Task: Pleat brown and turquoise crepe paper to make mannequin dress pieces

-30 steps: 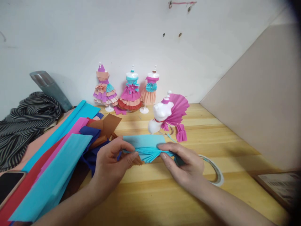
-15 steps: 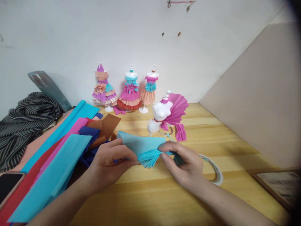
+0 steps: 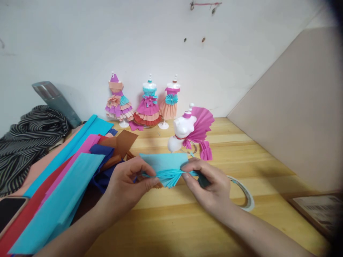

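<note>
Both hands hold a strip of light blue crepe paper (image 3: 167, 163) above the table, partly gathered into narrow pleats. My left hand (image 3: 131, 185) pinches the pleated edge between thumb and forefinger on the left side. On the right, my right hand (image 3: 210, 185) grips the bunched folds, which fan out below its fingertips. A flat part of the paper stands up behind the pleats. Just beyond the hands leans a small white mannequin (image 3: 183, 125) with a pink pleated fan (image 3: 203, 123) at its back and a red band at its waist.
Three mannequins in paper dresses (image 3: 148, 105) stand along the wall. Crepe paper sheets (image 3: 61, 192), a phone (image 3: 12, 212), striped cloth (image 3: 32, 139) and a bottle (image 3: 56, 101) lie left. A roll of tape (image 3: 249, 200) and a pink paper piece (image 3: 205, 150) lie right on the wooden table (image 3: 171, 221).
My left hand has shifted its pinch slightly along the blue paper, whose left end now slopes differently. The pleats hang a little higher and flatter. My right hand keeps its grip.
</note>
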Demonstrator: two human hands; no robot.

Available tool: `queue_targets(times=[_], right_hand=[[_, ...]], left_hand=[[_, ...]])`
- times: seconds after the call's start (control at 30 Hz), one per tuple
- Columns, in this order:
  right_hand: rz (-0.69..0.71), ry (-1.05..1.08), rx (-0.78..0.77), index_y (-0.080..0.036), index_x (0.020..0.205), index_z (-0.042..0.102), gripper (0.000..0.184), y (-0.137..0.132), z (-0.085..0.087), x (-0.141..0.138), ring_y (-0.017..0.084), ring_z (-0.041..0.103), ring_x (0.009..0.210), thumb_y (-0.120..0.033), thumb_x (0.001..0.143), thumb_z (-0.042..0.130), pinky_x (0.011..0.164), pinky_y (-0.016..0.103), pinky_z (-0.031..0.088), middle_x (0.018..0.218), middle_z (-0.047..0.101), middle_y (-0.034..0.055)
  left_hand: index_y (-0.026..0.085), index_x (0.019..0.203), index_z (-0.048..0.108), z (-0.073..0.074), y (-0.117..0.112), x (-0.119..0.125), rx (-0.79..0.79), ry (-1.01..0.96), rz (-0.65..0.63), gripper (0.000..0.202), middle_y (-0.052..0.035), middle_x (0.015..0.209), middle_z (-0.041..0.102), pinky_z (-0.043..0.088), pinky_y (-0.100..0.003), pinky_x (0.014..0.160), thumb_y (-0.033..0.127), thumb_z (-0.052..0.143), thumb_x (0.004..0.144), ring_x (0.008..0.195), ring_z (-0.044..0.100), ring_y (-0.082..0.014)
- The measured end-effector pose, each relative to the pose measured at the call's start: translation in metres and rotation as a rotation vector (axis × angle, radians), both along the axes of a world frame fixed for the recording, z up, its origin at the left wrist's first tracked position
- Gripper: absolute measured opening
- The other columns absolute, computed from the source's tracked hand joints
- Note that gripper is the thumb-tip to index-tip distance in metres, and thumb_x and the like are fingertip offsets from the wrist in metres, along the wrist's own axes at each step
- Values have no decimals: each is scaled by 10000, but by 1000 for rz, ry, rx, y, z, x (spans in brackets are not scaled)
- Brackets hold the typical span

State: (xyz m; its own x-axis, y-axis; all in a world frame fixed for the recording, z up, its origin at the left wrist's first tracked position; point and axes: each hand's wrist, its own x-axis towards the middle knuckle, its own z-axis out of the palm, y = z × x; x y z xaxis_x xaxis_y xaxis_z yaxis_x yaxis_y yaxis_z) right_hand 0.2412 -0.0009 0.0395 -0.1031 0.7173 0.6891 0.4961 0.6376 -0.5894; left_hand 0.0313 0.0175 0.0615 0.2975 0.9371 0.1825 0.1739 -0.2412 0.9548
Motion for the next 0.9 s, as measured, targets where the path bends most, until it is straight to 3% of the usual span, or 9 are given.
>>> queue_targets(times=[0.13,0.4,0.5,0.7,0.9], right_hand=[[-6,17,16,-214,870,621,131,0,-4,0,152,647,639,-101,811,591,571,253,525,740,688,17],[33,-17,19,-216,831,595,140,1,-2,1,135,620,615,-81,819,562,558,239,496,706,658,0],[14,-5,-7,-210,807,590,114,1,-1,0,135,609,600,-101,824,564,538,237,482,693,650,1],[-30,29,-85,-197,815,600,68,-1,-6,-2,123,604,605,-134,833,580,548,219,477,703,648,-3],[-53,15,-79,-197,810,587,83,-1,-9,-6,114,587,586,-125,840,559,528,214,453,682,632,-11]], left_hand=[[160,678,636,-2,-1,2,-48,-33,-2,128,-26,624,677,484,-227,503,246,709,738,559,647,-155],[170,661,665,1,1,-2,49,55,-70,150,-42,644,667,511,-253,555,258,683,781,594,641,-159],[175,737,681,-2,2,-2,-38,-29,-57,98,-36,678,678,523,-248,563,253,739,726,608,651,-162],[195,940,663,-15,0,8,-331,-311,-169,408,-36,753,720,529,-222,543,196,838,571,639,685,-177],[187,954,622,-16,-6,16,-285,-213,-39,442,-2,703,686,538,-215,550,213,830,565,618,681,-164]])
